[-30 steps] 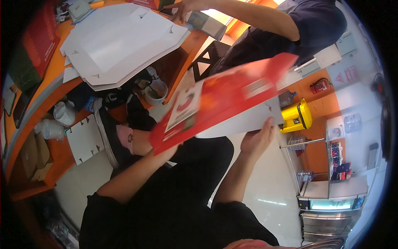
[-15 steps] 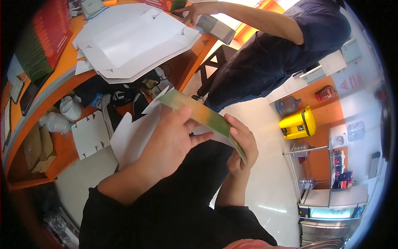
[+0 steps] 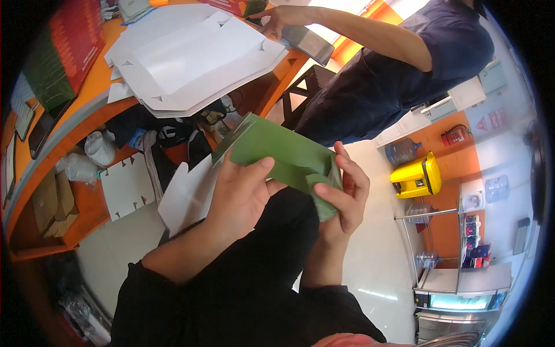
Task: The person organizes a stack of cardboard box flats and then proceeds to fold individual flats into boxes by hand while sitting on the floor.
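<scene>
A green card piece (image 3: 277, 141) with folded flaps is held up between my hands above my lap. My left hand (image 3: 237, 199) grips its near left edge, thumb lying on the green face. At its right end, my right hand (image 3: 347, 194) pinches a bent green flap between thumb and fingers. Beside my left wrist a white card sheet (image 3: 186, 194) with cut edges leans across my lap; part of it is hidden behind my hand and the green card.
On the orange counter (image 3: 92, 87) lie a stack of white die-cut sheets (image 3: 191, 63) and a red and green printed panel (image 3: 66, 52). A co-worker's hand (image 3: 280, 20) touches a dark tablet-like device (image 3: 309, 43). Boxes and bags fill the shelf below. A yellow bin (image 3: 417, 176) stands right.
The green card has turned from nearly edge-on to show its broad green face. My right thumb has come over onto the flap, and my left thumb now presses the face.
</scene>
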{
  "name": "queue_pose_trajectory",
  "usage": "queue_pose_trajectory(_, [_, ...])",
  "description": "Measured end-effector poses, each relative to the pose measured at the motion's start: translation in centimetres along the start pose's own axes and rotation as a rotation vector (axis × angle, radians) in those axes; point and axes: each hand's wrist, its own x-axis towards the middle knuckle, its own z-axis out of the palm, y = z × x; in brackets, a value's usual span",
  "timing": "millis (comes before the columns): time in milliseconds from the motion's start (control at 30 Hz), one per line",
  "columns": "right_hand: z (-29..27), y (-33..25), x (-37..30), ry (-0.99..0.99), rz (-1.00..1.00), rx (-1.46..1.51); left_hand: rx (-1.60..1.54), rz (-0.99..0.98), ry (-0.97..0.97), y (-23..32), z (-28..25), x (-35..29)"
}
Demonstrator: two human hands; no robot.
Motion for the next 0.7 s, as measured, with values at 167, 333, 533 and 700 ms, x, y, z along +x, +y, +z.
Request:
queue_pose_trajectory(167, [-1.2,-0.3,0.7,-0.277,0.009,-0.240,0.106,0.061,-0.002,-0.1,0.0,0.2])
queue_pose_trajectory(333, [-2.2,-0.3,1.5,-0.306,-0.115,-0.378,0.179,0.040,0.015,-1.1,-1.0,-0.1])
queue_pose_trajectory(533, [-0.6,-0.6,0.5,-0.174,-0.118,-0.399,0.380,0.113,-0.046,-2.2,-2.2,-0.2])
queue_pose_trajectory(700, [0.9,0.0,-0.9,-0.181,-0.077,-0.640,0.341,0.110,0.011,-3.1,-2.4,-0.4])
